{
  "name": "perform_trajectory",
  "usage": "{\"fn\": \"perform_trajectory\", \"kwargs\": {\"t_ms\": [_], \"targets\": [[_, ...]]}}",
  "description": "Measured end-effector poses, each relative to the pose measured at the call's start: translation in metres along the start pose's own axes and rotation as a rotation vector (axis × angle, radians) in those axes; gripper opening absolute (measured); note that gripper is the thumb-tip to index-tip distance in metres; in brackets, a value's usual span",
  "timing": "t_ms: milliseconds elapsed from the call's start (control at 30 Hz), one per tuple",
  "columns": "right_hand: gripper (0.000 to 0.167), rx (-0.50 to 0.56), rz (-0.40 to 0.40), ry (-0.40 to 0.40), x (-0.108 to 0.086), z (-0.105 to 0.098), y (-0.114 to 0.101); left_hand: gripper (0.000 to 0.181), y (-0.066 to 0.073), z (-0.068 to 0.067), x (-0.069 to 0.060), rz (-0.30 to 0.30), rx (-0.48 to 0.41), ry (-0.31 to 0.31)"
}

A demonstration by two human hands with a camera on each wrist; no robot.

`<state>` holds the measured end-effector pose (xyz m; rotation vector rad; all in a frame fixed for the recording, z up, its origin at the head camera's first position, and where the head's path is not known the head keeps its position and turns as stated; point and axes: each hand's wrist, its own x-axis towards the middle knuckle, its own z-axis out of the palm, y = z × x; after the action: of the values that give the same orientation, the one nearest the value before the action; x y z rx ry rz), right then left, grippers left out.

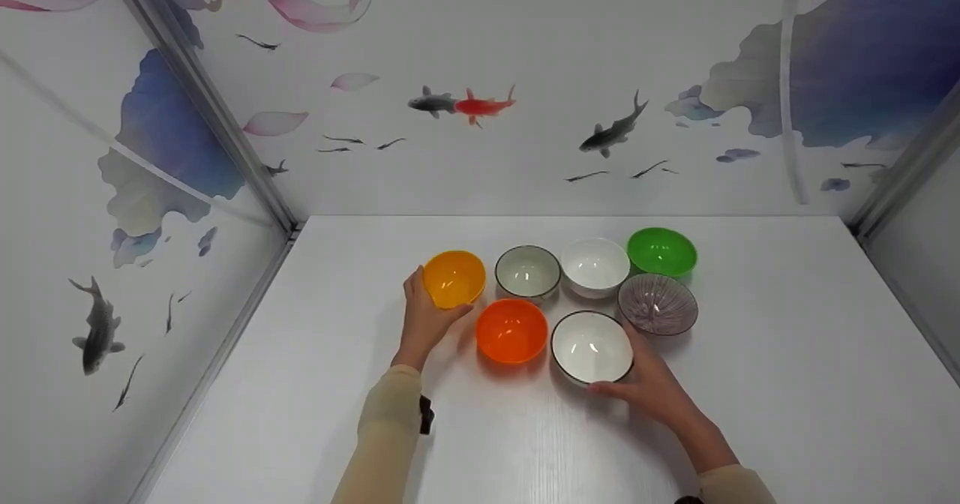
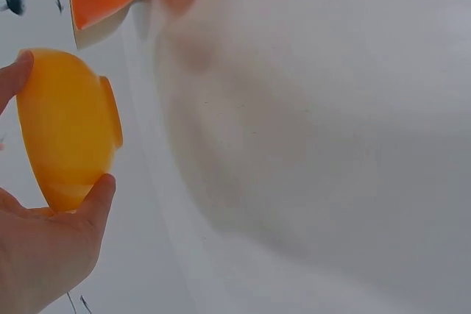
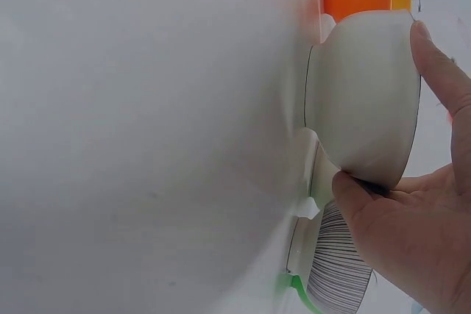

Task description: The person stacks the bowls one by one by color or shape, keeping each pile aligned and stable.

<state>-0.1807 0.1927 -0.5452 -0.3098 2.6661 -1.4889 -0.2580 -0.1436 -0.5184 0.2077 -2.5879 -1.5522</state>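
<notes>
My left hand [image 1: 429, 318] grips a yellow bowl [image 1: 454, 279] by its left side, thumb near the front. In the left wrist view the yellow bowl [image 2: 66, 130] is off the table, its shadow falling apart from it. At the front, my right hand [image 1: 651, 384] holds a white bowl with a dark rim [image 1: 592, 346] by its right side. Fingers and thumb pinch that white bowl [image 3: 368, 97] in the right wrist view; whether its foot touches the table I cannot tell. Between the two held bowls sits an orange bowl [image 1: 511, 331].
Behind stand a pale grey-green bowl with a dark rim [image 1: 527, 271], a plain white bowl [image 1: 595, 265] and a green bowl [image 1: 662, 252]. A purplish streaked bowl [image 1: 658, 305] is close beside my right fingers. Fish-patterned walls [image 1: 480, 166] border the white table [image 1: 780, 339].
</notes>
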Motion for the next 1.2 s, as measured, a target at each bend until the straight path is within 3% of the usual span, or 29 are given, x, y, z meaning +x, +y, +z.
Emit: {"fn": "perform_trajectory", "kwargs": {"t_ms": [533,967,1200], "targets": [[0.12,-0.006,-0.007,0.007,0.0,0.001,0.002,0.106,0.006,-0.001,-0.001,0.008,0.01,-0.005],[0.122,0.011,0.021,-0.013,-0.001,-0.001,-0.001,0.107,0.01,-0.001,-0.004,0.07,0.009,-0.009],[0.121,-0.003,0.018,-0.008,0.0,0.0,-0.001,0.107,0.015,0.0,-0.005,0.058,-0.002,-0.027]]}}
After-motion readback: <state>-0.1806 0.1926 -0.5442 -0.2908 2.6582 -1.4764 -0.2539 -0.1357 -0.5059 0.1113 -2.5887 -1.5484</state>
